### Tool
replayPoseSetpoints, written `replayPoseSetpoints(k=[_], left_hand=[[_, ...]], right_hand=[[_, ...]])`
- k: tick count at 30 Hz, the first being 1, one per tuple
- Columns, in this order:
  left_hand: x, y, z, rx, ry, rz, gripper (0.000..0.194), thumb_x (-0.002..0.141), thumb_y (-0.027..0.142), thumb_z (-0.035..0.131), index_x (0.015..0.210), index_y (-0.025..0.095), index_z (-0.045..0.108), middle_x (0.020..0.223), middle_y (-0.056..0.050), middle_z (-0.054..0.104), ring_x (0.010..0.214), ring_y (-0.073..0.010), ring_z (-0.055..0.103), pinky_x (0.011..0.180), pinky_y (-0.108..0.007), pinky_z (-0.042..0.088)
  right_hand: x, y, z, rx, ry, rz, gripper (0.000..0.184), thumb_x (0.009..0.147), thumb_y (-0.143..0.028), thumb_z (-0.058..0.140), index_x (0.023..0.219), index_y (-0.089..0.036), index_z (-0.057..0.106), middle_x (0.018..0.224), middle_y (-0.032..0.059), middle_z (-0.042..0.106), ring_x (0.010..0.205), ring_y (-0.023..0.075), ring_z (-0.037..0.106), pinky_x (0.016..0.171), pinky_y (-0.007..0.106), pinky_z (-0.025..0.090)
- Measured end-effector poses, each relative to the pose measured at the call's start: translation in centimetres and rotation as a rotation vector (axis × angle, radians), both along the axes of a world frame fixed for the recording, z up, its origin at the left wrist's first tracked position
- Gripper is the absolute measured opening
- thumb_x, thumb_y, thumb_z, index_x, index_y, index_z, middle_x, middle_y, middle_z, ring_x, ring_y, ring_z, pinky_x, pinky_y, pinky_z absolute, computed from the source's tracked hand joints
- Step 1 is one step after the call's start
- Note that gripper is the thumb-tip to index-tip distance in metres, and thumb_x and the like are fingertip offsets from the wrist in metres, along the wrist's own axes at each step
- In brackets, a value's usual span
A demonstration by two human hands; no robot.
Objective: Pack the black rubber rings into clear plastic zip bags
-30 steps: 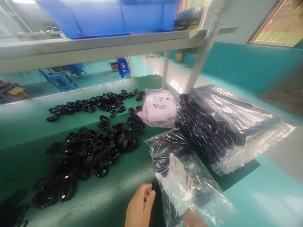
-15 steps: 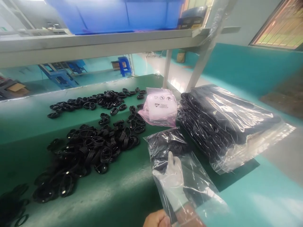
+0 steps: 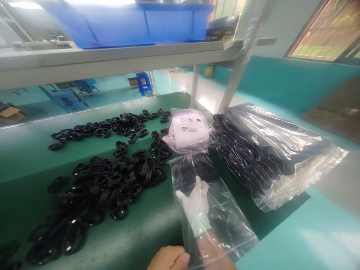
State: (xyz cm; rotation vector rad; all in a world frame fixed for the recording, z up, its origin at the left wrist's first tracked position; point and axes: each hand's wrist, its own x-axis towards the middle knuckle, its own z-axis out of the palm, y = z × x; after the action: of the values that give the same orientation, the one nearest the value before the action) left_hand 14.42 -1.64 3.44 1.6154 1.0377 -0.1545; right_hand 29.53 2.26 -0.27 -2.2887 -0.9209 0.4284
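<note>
A clear plastic bag (image 3: 225, 221) lies on the green table, with bundled black coiled cables (image 3: 194, 168) packed at its far end. My right hand (image 3: 194, 206), in a white glove, reaches inside the bag. Its fingertips touch the near edge of the cables; the thumb is spread to the left and the hand looks open. At the bottom edge, my bare left hand (image 3: 170, 258) is closed on the bag's left edge near its mouth. Part of that hand is cut off by the frame.
Loose coiled black cables (image 3: 112, 183) lie in heaps on the left of the table (image 3: 146, 228). A pink printed bag (image 3: 188, 131) is behind the clear one. Large filled bags (image 3: 267, 146) are stacked at right. Overhead, a shelf (image 3: 118, 63) carries a blue bin (image 3: 135, 24).
The view has shifted slightly. Inside the bag, the cables now sit more evenly in rows, and my right hand's fingers are less stretched. My left hand keeps its hold on the bag.
</note>
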Motion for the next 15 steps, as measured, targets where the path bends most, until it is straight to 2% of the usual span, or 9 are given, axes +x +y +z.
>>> replayPoseSetpoints(k=[2, 4, 6, 8, 11, 15], left_hand=[[0.3, 2.1, 1.5, 0.177, 0.102, 0.065, 0.036, 0.081, 0.045, 0.037, 0.063, 0.019, 0.054, 0.056, 0.004, 0.052, 0.055, -0.0102, 0.047, 0.052, -0.019, 0.031], [1.9, 5.0, 2.8, 0.453, 0.136, 0.126, 0.035, 0.085, 0.041, 0.031, 0.07, 0.021, 0.054, 0.062, 0.004, 0.053, 0.06, -0.0109, 0.048, 0.054, -0.02, 0.032], [4.8, 8.3, 3.3, 0.717, 0.037, 0.079, 0.028, 0.087, 0.033, 0.031, 0.08, 0.023, 0.056, 0.078, 0.002, 0.057, 0.073, -0.0118, 0.05, 0.063, -0.021, 0.035], [8.1, 11.2, 2.8, 0.9, -0.035, -0.023, 0.024, 0.087, 0.025, 0.034, 0.087, 0.023, 0.057, 0.086, 0.001, 0.058, 0.084, -0.0129, 0.051, 0.073, -0.023, 0.036], [11.9, 14.2, 0.8, 0.958, -0.013, -0.146, 0.019, 0.084, 0.021, 0.042, 0.091, 0.024, 0.059, 0.09, 0.001, 0.057, 0.085, -0.0136, 0.052, 0.074, -0.024, 0.038], [12.9, 15.4, -1.4, 0.862, -0.001, -0.159, 0.022, 0.083, 0.023, 0.045, 0.099, 0.028, 0.059, 0.093, 0.002, 0.057, 0.086, -0.0125, 0.054, 0.07, -0.022, 0.04]], right_hand=[[1.0, -0.7, -0.1, 0.018, 0.118, 0.029, 0.062, 0.076, -0.041, 0.047, 0.129, -0.011, 0.033, 0.124, 0.018, 0.039, 0.101, 0.0271, 0.053, 0.083, 0.037, 0.044], [2.1, -1.4, -0.1, 0.042, 0.17, 0.066, 0.048, 0.081, -0.033, 0.036, 0.123, -0.011, 0.042, 0.115, 0.0153, 0.049, 0.094, 0.0236, 0.057, 0.082, 0.035, 0.045], [3.0, -2.0, -0.1, 0.062, 0.156, 0.099, 0.042, 0.082, -0.03, 0.032, 0.116, -0.014, 0.05, 0.108, 0.0118, 0.056, 0.096, 0.0232, 0.057, 0.085, 0.035, 0.044], [3.5, -2.1, -0.1, 0.08, 0.136, 0.117, 0.039, 0.081, -0.03, 0.033, 0.111, -0.019, 0.055, 0.106, 0.0088, 0.058, 0.1, 0.0239, 0.055, 0.089, 0.036, 0.042], [4.0, -1.8, -0.2, 0.087, 0.141, 0.136, 0.037, 0.079, -0.031, 0.037, 0.108, -0.028, 0.059, 0.104, 0.005, 0.06, 0.103, 0.0243, 0.054, 0.091, 0.036, 0.041], [4.3, -1.6, -0.6, 0.036, 0.09, 0.216, 0.037, 0.078, -0.034, 0.04, 0.111, -0.041, 0.054, 0.103, 0.0001, 0.062, 0.101, 0.0241, 0.055, 0.086, 0.035, 0.044]])
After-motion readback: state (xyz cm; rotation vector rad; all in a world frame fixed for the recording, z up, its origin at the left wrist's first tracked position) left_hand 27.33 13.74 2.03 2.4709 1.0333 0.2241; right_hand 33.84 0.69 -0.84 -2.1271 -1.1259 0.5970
